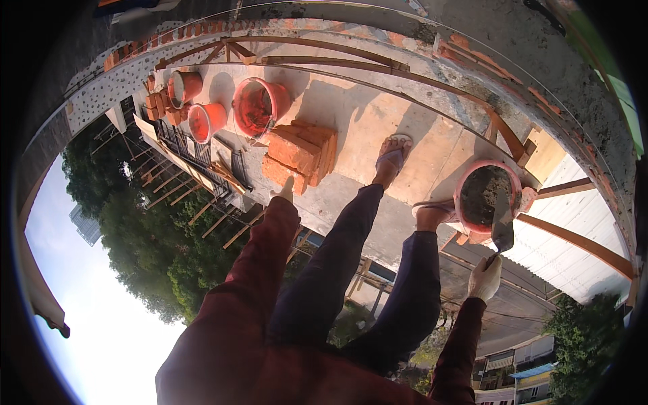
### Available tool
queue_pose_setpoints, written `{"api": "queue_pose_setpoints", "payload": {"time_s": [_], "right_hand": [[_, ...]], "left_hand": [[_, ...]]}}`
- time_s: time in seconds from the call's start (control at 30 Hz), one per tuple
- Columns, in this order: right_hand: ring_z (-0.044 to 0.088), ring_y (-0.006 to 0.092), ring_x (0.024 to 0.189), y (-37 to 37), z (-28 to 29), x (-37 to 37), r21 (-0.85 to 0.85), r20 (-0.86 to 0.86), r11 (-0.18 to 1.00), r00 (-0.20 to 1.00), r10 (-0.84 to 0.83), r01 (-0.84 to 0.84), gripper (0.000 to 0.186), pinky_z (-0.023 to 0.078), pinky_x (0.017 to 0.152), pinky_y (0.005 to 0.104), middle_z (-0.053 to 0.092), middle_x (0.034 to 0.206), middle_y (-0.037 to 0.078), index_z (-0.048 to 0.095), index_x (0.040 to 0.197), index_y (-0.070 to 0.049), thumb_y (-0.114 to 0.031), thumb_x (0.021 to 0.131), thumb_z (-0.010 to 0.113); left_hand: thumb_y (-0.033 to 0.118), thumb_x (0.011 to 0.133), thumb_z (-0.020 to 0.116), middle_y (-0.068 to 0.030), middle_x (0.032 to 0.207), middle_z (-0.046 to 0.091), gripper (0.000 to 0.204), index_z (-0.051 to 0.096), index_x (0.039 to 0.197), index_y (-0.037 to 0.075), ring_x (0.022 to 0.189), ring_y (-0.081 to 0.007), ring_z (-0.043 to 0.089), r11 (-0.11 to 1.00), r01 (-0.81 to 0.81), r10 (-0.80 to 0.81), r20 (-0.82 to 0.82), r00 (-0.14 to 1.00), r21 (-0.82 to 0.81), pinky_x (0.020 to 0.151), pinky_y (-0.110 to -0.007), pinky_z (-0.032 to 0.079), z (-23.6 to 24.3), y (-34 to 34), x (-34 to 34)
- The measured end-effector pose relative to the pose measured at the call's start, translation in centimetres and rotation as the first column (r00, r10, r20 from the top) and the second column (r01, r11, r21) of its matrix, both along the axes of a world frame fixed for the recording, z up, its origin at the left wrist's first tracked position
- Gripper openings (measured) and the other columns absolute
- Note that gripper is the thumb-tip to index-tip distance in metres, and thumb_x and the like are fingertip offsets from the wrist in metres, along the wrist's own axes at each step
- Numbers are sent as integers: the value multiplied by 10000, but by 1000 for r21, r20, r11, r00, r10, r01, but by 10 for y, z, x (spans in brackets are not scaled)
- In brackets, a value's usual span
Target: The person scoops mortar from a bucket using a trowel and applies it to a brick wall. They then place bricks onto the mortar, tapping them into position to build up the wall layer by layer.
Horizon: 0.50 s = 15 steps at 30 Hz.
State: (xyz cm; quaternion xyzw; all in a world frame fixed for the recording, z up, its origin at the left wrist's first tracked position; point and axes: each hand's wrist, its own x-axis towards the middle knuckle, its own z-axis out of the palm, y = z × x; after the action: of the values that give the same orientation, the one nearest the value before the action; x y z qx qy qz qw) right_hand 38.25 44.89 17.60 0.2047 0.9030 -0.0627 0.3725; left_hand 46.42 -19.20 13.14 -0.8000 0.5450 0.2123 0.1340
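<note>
My right hand [484,279], in a pale glove, is closed around the handle of a trowel [503,228]. The trowel's blade lies over the near right side of a round reddish tub [461,177] that holds grey mortar [480,192]. On the left, my left hand [285,194], also in a pale glove, reaches to the near side of a stack of orange bricks [297,152]. Its fingertips are at the lowest brick; my sleeve and the small size hide how its fingers are bent, and whether they touch it I cannot tell.
Beyond the bricks stand a large red bucket [282,100] and two smaller ones [217,116] [192,84], with more bricks [156,102] beside them. My sandalled feet are on a narrow plank platform [358,145]. Its near edge drops to trees and roofs. Wooden braces [506,131] line the far wall.
</note>
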Motion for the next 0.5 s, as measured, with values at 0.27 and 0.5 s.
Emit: {"api": "queue_pose_setpoints", "payload": {"time_s": [0.27,0.5], "right_hand": [[548,146,565,-50,35,-16,-343,98,552,613,-784,760,240,482,522,335,584,802,49,592,1117,-12,-218,1012,656],[583,107,574,-126,62,-46,-389,343,258,399,-850,884,256,515,523,285,580,778,32,578,1126,2,-210,1018,670]], "left_hand": [[776,664,884,-264,1616,438,1387,255,1696,96,1497,-438,423,993,78,-52,275,960,-87,1183,-588,404,-120,50,-122],[687,742,846,-225,1475,513,1152,365,1606,96,1324,-407,507,995,86,-83,60,995,-57,1052,-548,475,-127,27,-141]]}}
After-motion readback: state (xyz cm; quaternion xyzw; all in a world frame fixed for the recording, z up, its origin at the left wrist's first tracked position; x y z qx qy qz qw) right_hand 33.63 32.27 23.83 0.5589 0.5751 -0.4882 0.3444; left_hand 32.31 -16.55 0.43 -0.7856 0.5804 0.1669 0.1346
